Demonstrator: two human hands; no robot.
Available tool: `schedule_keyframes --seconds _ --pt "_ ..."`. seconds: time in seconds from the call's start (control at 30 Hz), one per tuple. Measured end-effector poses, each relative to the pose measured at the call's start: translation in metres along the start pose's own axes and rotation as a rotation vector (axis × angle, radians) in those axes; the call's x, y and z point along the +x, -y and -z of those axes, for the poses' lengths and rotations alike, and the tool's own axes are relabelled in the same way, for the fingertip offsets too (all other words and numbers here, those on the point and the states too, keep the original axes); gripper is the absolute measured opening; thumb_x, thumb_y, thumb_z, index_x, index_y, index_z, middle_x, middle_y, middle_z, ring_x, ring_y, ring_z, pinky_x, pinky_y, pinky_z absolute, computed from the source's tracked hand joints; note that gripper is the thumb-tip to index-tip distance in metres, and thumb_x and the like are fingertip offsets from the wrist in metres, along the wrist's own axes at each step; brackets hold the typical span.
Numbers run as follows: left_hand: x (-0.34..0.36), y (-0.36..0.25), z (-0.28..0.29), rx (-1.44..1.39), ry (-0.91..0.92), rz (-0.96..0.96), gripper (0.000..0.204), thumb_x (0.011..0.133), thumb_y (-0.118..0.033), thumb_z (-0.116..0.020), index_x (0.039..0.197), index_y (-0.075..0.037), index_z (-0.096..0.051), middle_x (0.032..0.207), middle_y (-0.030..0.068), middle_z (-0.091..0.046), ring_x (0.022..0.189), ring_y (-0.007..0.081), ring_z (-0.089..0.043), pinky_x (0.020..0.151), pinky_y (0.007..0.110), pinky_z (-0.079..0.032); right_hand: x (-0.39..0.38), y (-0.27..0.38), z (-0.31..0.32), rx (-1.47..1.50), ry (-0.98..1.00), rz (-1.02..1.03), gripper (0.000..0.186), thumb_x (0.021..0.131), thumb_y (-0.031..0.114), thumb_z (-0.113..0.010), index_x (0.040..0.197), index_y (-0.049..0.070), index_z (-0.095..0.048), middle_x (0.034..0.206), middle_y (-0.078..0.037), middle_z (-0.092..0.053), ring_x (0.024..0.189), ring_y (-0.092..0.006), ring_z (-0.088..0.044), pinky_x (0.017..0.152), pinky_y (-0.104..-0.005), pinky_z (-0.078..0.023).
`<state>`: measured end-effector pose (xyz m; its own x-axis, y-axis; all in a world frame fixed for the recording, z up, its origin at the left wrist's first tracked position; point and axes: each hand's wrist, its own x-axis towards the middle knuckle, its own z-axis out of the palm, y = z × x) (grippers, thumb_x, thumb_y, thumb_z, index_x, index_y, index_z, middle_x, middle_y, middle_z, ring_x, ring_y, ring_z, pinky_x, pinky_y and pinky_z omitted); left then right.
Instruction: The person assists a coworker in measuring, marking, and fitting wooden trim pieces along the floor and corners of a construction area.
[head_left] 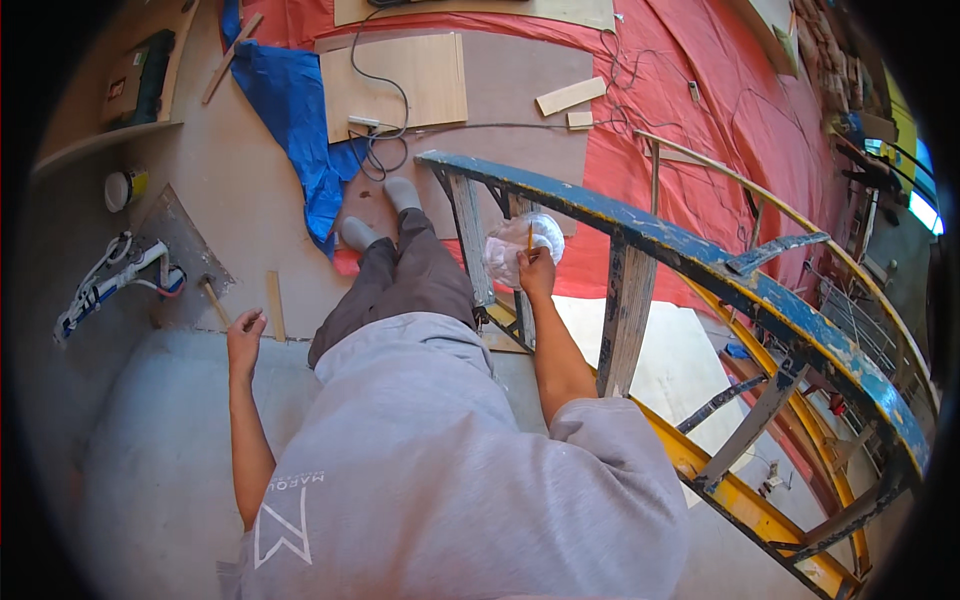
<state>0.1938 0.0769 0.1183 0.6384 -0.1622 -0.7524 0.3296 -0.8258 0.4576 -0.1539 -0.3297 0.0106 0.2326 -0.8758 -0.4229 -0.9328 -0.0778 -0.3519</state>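
Observation:
My right hand (537, 270) is closed on a thin yellowish stick (530, 236) that points up over a round white tub (497, 262). Whitish material shows in the tub, just past the ladder's upper end; whether my fingers also touch the tub I cannot tell. The blue and yellow stepladder (628, 215), worn and paint-marked, runs along my right side. Low at my left hangs my left hand (246, 340), its fingers loosely bent and apart, with nothing visible in them. Beside it in the picture is a wooden handle (214, 302), seemingly on the floor behind.
A white and blue tool with a hose (120, 280) is at the left, near a small white bucket (122, 190). Ahead lie a blue tarp (290, 110), a plywood panel (400, 85) with a black cable, and wood offcuts (570, 96). Red sheeting (690, 90) covers the floor at right.

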Motion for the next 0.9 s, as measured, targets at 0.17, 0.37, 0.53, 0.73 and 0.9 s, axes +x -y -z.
schedule_keyframes --seconds 0.17,0.37,0.53,0.73,0.9 --pt "-0.010 -0.012 -0.013 -0.053 -0.027 -0.006 0.029 0.074 -0.016 -0.057 0.097 0.002 -0.055 0.088 0.0100 -0.058 0.081 0.0159 -0.055 0.074 0.026 -0.042 0.024 -0.006 -0.005 -0.088 0.047 0.056 0.032 0.066 0.026 -0.065 0.076 0.000 -0.049 0.070 -0.016 -0.057 0.068 -0.0299 -0.056 0.060 -0.0367 -0.043" --pt "-0.038 0.078 -0.029 0.015 -0.095 0.076 0.025 0.068 -0.018 -0.061 0.086 -0.001 -0.059 0.080 0.0126 -0.060 0.076 0.0203 -0.057 0.069 0.029 -0.044 0.042 -0.027 -0.003 -0.179 0.280 0.162 0.036 0.066 0.033 -0.063 0.064 -0.001 -0.055 0.058 -0.014 -0.057 0.053 -0.0234 -0.056 0.052 -0.0333 -0.044" --pt "-0.102 0.139 -0.086 -0.288 -0.230 0.386 0.027 0.069 -0.018 -0.061 0.090 0.000 -0.059 0.081 0.0110 -0.060 0.074 0.0181 -0.056 0.068 0.029 -0.043 0.030 0.012 0.019 -0.157 0.683 0.286 0.024 0.069 0.019 -0.063 0.076 -0.001 -0.052 0.063 -0.012 -0.058 0.054 -0.0198 -0.056 0.055 -0.0293 -0.044" --pt "-0.137 0.152 -0.144 -0.377 -0.368 0.460 0.025 0.068 -0.013 -0.054 0.091 -0.005 -0.059 0.087 0.0129 -0.060 0.082 0.0236 -0.057 0.072 0.031 -0.043 0.073 0.133 -0.010 -0.254 1.112 0.509 0.018 0.075 0.009 -0.053 0.087 -0.004 -0.051 0.062 -0.006 -0.055 0.050 -0.0101 -0.051 0.045 -0.0218 -0.041" --pt "-0.150 0.195 -0.183 -0.571 -0.520 0.444 0.020 0.072 -0.014 -0.050 0.088 -0.004 -0.059 0.085 0.0156 -0.059 0.082 0.0273 -0.056 0.072 0.033 -0.043 0.078 0.273 -0.038 -0.394 0.956 0.978 0.020 0.069 0.017 -0.058 0.074 -0.001 -0.050 0.057 -0.007 -0.051 0.048 -0.0122 -0.047 0.043 -0.0271 -0.038"
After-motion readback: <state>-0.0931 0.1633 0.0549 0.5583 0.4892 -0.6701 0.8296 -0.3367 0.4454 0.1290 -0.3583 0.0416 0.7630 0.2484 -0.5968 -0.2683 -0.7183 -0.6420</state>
